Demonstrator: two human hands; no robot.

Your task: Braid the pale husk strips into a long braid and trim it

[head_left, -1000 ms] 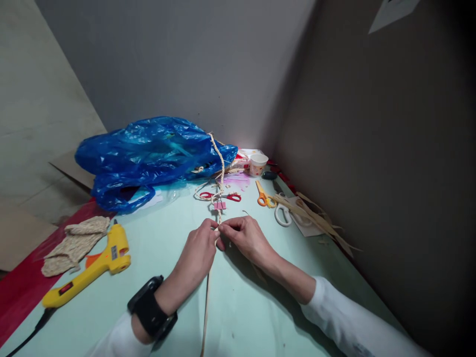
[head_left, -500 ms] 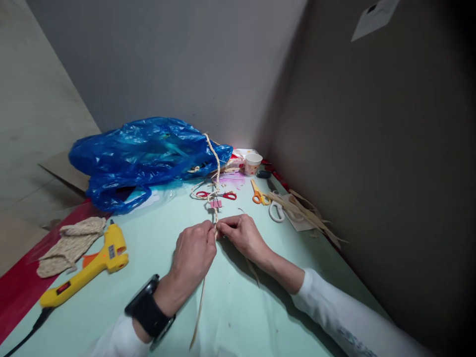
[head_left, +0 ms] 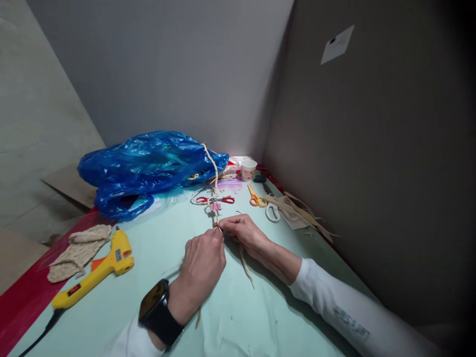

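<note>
A pale plaited straw braid (head_left: 213,163) runs from the blue plastic bag down to my fingers, with a pink binder clip (head_left: 215,207) fixed on it just beyond them. My left hand (head_left: 205,260), a black watch on its wrist, is closed on the braid's near end. Thumb and forefinger of my right hand (head_left: 245,232) pinch the braid at the same spot. A loose straw strand (head_left: 246,267) hangs below my right hand. Another strand end (head_left: 198,317) shows under my left wrist. The exact crossing of strands is hidden by my fingers.
Red-handled scissors (head_left: 226,200) lie behind the clip. To the right are orange scissors (head_left: 254,198), white-handled scissors (head_left: 273,213), loose straw strips (head_left: 305,210) and a paper cup (head_left: 248,170). At left are a yellow glue gun (head_left: 100,275), a woven straw piece (head_left: 80,253) and the blue bag (head_left: 156,161).
My left hand has turned over and shifted slightly right, its watch face now showing. My right hand stays pinched at the braid. The whole view has shifted a little.
</note>
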